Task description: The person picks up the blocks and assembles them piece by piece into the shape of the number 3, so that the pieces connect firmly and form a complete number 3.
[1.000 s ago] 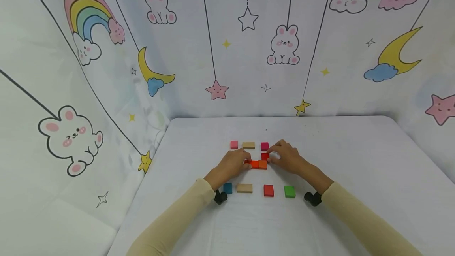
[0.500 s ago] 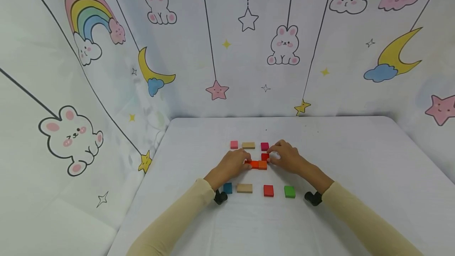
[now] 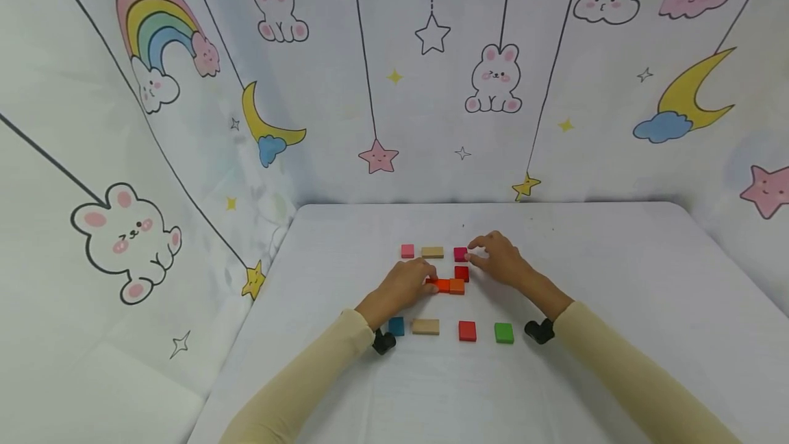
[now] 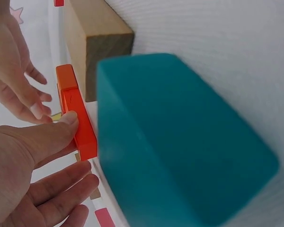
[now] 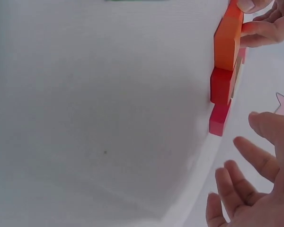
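Observation:
My left hand [image 3: 402, 285] pinches a long red-orange block [image 4: 86, 135] between thumb and fingers at its left end. An orange square block [image 3: 457, 286] sits against the right end of that block. Just behind the orange one lies a red square block [image 3: 461, 273], and beyond it a crimson block [image 3: 460, 253]. My right hand [image 3: 501, 260] hovers right beside the crimson block, holding nothing. In the right wrist view its fingers [image 5: 258, 158] are spread, with a gap between them and the crimson block.
In the back row are a pink block [image 3: 407, 251] and a wooden block [image 3: 433, 252]. A front row holds a teal block [image 3: 396, 326], another wooden block [image 3: 425, 327], a red block [image 3: 467, 331] and a green block [image 3: 503, 333]. A printed curtain [image 3: 333, 88] hangs behind the white table [image 3: 616, 259].
My right hand has let go of the red square block and shifted back toward the crimson block, its fingers opening. My left hand keeps its grip on the red-orange block.

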`<act>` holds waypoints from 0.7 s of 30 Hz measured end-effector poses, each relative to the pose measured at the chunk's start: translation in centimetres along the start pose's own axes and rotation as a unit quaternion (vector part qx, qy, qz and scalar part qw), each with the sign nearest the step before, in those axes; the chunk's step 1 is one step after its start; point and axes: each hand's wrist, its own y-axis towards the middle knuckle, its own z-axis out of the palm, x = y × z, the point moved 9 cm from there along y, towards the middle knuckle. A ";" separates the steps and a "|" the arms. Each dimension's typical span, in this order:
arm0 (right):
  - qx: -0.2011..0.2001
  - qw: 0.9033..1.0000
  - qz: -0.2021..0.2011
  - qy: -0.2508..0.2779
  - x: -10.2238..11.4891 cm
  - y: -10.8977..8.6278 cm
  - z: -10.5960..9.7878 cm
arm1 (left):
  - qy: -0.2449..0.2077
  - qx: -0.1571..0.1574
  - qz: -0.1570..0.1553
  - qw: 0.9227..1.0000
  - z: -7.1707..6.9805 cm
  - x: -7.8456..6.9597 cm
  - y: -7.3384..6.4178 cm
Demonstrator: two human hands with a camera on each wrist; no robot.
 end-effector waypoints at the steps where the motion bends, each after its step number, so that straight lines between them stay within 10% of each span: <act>1: 0.002 1.000 0.007 0.000 -0.1 0.2 0.1 | -0.001 0.001 -0.001 1.000 0.0 0.0 0.0; 21: -0.005 0.996 0.084 -0.036 -1.6 2.0 1.7 | 0.004 -0.004 0.003 1.000 0.1 0.0 0.0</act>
